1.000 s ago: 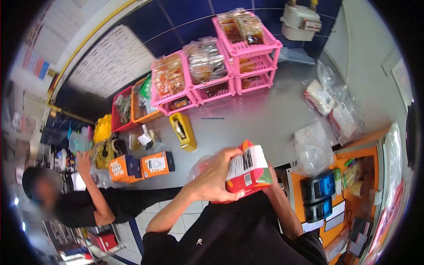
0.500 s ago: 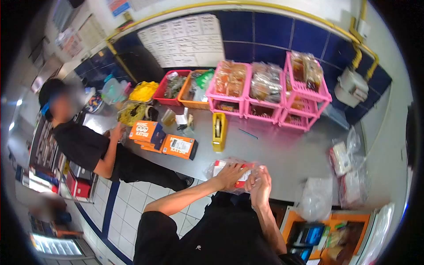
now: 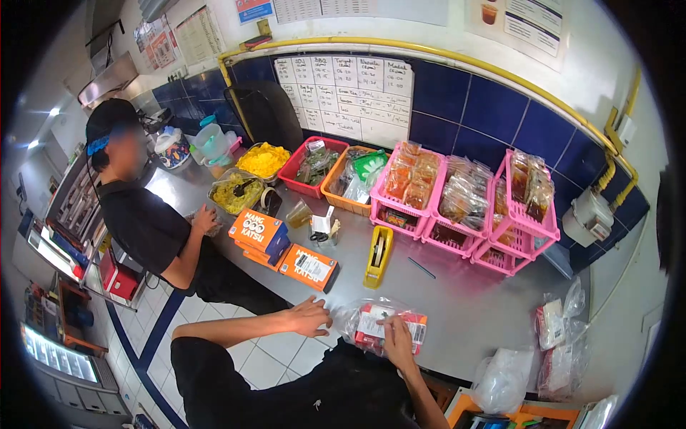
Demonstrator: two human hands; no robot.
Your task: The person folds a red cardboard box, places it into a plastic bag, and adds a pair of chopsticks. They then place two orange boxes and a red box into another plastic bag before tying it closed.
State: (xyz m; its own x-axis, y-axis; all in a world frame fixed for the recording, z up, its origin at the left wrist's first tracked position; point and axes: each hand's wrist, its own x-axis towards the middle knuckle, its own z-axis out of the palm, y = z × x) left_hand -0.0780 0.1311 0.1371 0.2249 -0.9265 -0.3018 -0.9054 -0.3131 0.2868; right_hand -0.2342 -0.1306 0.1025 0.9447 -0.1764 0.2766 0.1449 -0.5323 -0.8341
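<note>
A red and orange box in a clear plastic bag (image 3: 369, 314) lies at the front edge of the metal counter, with white labels on top. My right hand (image 3: 401, 343) is on its right side, fingers closed against the bagged box. My left hand (image 3: 310, 317) is apart from the bag, to its left, just in front of the counter edge. Its fingers are spread and nothing shows in them. Beyond it sit orange "Mang Katsu" boxes (image 3: 291, 265), one with a white label. A yellow tape dispenser (image 3: 377, 261) stands behind the bagged box.
Pink baskets (image 3: 427, 229) of bagged sauces line the wall, beside an orange basket (image 3: 331, 191) and a red basket (image 3: 284, 173). A blue stick (image 3: 421, 267) lies on the counter. More bagged boxes (image 3: 552, 325) are at the right. A co-worker (image 3: 146, 222) stands at the left.
My left hand has come off the bagged box and moved left. My right hand has lowered from the bag's right end onto the box. The head view has shifted.
</note>
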